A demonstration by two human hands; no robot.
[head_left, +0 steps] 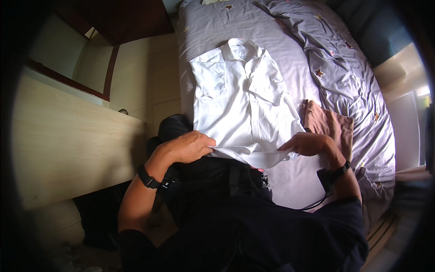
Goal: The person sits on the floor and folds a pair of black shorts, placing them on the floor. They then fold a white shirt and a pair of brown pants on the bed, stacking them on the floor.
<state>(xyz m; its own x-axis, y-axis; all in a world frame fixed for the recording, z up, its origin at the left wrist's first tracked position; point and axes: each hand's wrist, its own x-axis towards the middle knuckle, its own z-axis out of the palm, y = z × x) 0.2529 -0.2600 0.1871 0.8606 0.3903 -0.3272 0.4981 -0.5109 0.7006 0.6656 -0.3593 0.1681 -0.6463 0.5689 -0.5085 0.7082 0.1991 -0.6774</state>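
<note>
A white short-sleeved button shirt [240,109] lies front up on the bed, its collar at the far end and its sleeves folded in over the chest. My left hand [192,146] pinches the hem at its left corner. At the hem's right side, my right hand [308,144] is closed on the cloth. Between the two hands the hem is lifted a little and droops in the middle, turned partly upward. Both hands wear black straps at the wrist.
A folded brown-pink cloth [333,124] lies right of the shirt. Rumpled lilac bedding with star patterns [340,68] runs along the bed's right side. To the left stands a pale wooden tabletop [77,140], with tiled floor [156,81] between it and the bed.
</note>
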